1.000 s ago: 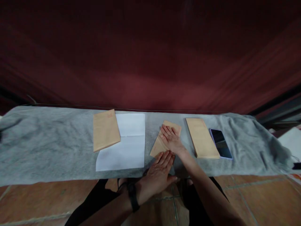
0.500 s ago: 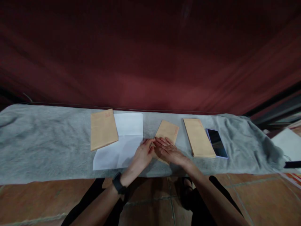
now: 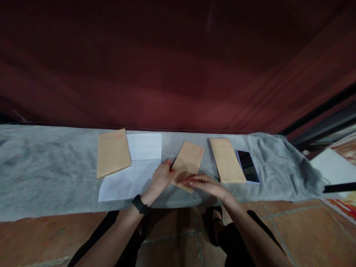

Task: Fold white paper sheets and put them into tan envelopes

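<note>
A brown paper envelope [image 3: 189, 157] with small red print lies aslant in front of me on the grey cloth. My left hand [image 3: 163, 175] pinches its left edge, thumb on top and fingers curled at the side. Over the envelope's lower part is my right hand [image 3: 202, 182], its fingers stretched out and pointing left; whether they touch the paper I cannot tell. Left of my left hand lies a creased white sheet [image 3: 144, 146], partly covered by more brown envelopes [image 3: 113, 154]. To the right rests a stack of brown envelopes [image 3: 227, 161].
A phone [image 3: 248, 167] with a pale purple edge lies beside the right stack. The grey cloth [image 3: 55, 167] covers a long narrow surface against a dark red wall [image 3: 167, 74]. Tiled floor [image 3: 172, 244] shows below, and printed papers [image 3: 342, 200] sit at far right.
My hands have moved apart: the right one has slid down the envelope, and the left is now at its left edge. More of the envelope shows. The whole view has shifted slightly.
</note>
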Demonstrator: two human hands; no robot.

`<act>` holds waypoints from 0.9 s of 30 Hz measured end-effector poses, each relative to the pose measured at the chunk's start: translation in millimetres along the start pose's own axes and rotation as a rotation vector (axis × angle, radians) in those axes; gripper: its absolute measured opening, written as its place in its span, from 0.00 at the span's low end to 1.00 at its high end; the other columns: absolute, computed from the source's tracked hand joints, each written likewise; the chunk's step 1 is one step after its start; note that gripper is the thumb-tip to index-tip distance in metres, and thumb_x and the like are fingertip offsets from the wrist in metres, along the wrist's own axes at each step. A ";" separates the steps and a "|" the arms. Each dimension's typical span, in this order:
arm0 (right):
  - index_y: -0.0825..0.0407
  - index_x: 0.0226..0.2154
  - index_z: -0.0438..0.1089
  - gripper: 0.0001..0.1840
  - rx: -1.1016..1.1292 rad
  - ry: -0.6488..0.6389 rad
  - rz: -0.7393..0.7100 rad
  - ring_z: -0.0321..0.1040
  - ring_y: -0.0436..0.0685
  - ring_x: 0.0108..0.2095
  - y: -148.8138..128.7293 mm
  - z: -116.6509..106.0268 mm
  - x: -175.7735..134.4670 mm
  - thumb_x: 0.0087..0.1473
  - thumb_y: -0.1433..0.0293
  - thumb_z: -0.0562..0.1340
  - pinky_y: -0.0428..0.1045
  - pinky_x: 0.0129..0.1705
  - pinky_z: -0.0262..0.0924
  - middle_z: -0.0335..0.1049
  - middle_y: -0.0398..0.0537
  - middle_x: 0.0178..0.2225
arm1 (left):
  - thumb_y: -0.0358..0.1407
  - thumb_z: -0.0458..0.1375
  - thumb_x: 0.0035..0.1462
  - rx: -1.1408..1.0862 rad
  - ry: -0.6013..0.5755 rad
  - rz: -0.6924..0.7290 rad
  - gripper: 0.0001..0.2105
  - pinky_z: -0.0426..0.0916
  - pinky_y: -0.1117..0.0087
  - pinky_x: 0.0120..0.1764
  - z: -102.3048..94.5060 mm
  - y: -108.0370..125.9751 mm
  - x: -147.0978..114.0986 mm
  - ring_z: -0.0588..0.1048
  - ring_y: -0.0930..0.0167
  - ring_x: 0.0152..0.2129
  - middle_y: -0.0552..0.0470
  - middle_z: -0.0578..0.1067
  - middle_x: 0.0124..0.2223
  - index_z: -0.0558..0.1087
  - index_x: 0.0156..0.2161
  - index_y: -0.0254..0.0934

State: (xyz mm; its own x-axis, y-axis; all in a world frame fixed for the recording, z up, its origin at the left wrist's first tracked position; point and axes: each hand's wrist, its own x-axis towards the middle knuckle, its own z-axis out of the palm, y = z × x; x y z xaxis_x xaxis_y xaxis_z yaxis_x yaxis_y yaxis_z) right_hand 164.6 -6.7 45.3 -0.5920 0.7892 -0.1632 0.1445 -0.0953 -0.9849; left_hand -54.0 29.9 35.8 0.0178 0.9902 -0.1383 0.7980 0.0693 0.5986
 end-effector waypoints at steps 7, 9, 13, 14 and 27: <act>0.49 0.40 0.79 0.18 0.011 0.359 -0.007 0.76 0.61 0.46 21.0 -18.4 2.7 0.55 0.53 0.65 0.58 0.52 0.69 0.80 0.49 0.43 | 0.38 0.61 0.46 -0.444 -0.173 -0.047 0.06 0.57 0.74 0.25 -8.8 -11.3 9.6 0.68 0.72 0.21 0.57 0.70 0.22 0.71 0.24 0.40; 0.49 0.40 0.77 0.18 0.038 0.529 0.027 0.76 0.59 0.42 28.9 -26.9 4.1 0.55 0.53 0.64 0.56 0.47 0.72 0.80 0.50 0.41 | 0.42 0.63 0.43 -0.675 -0.197 -0.085 0.09 0.58 0.74 0.24 -15.3 -11.2 12.0 0.66 0.73 0.19 0.58 0.69 0.22 0.71 0.25 0.39; 0.51 0.39 0.75 0.18 0.140 0.576 0.148 0.75 0.56 0.32 30.6 -34.8 -1.9 0.53 0.55 0.65 0.52 0.35 0.72 0.78 0.49 0.34 | 0.45 0.67 0.40 -0.967 -0.070 -0.140 0.15 0.62 0.75 0.27 -21.1 -1.2 14.8 0.69 0.74 0.22 0.58 0.72 0.25 0.71 0.28 0.38; 0.51 0.40 0.75 0.19 0.190 0.515 0.160 0.75 0.56 0.33 27.2 -32.8 -4.6 0.52 0.55 0.66 0.52 0.36 0.72 0.79 0.49 0.35 | 0.45 0.67 0.40 -1.014 -0.041 -0.142 0.15 0.63 0.75 0.28 -18.9 2.8 15.0 0.70 0.74 0.23 0.58 0.73 0.26 0.70 0.29 0.38; 0.54 0.27 0.73 0.22 0.656 0.806 0.040 0.75 0.52 0.25 14.3 -35.0 -16.1 0.39 0.56 0.78 0.45 0.28 0.73 0.75 0.44 0.23 | 0.48 0.62 0.54 -1.035 -0.187 0.074 0.16 0.69 0.71 0.32 35.2 65.1 -4.2 0.76 0.70 0.31 0.52 0.77 0.34 0.71 0.42 0.38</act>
State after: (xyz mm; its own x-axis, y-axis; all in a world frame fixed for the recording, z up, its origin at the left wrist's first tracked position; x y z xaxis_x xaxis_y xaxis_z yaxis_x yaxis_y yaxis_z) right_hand 203.9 0.4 35.8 0.1442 0.9266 -0.3472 -0.4498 -0.2511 -0.8571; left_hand 19.1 26.0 47.6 0.2081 0.9680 -0.1405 -0.1104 0.1660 0.9799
